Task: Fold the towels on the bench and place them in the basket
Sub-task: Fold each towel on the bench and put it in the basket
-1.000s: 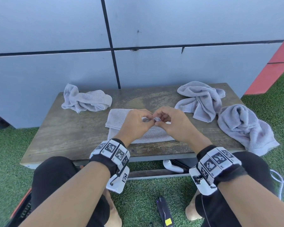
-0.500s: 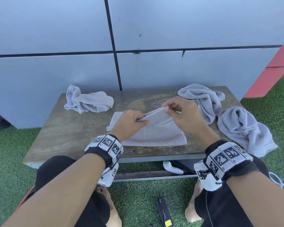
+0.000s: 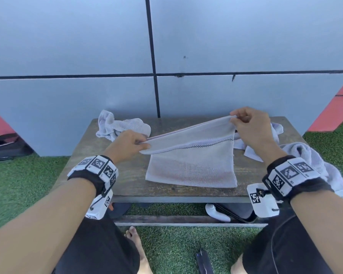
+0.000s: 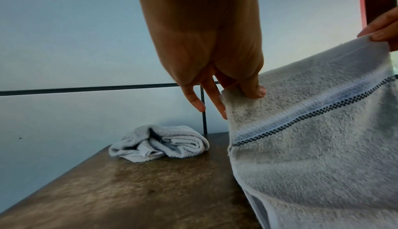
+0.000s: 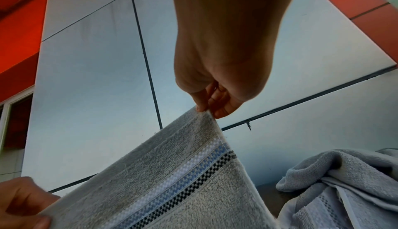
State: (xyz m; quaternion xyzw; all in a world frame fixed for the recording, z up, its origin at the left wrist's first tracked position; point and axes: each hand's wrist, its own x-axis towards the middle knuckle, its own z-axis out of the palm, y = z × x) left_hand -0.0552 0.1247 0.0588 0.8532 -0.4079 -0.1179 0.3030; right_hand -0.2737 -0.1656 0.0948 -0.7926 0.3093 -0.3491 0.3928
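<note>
Grey wall panels (image 3: 87, 46) with dark seams fill the upper half of the head view; red panels (image 3: 337, 113) sit at the right edge, green artificial turf (image 3: 18, 184) at lower left and right.

Bench (image 3: 127, 180): dark worn wooden top, centre of the frame, against the wall.

Held towel (image 3: 192, 155): pale grey, woven band of white, blue and a dark checked line near its upper edge. Stretched between both hands at centre frame, top edge slanting up to the right; lower part hangs down, its bottom edge seemingly resting on the bench top, though the contact is hard to confirm.

Left hand (image 3: 127, 145): left of centre, thumb pressed on the towel's left corner, pinching it against the fingers; in the left wrist view two fingers (image 4: 194, 100) extend loosely beside the cloth.

Right hand (image 3: 251, 127): right of centre and higher, thumb and fingertips (image 5: 221, 112) nipping the towel's right upper corner.

Crumpled towel, left (image 3: 121, 127): bunched at the bench's upper-left corner, well apart from the held one.

Crumpled towels, right (image 3: 313, 161): heaped at the bench's right end, partly behind the right wrist, draping over the edge.

Wrist bands (image 3: 96, 169): black-and-white patterned markers on both wrists.

Bare foot (image 3: 135, 240): on turf, bottom centre.
</note>
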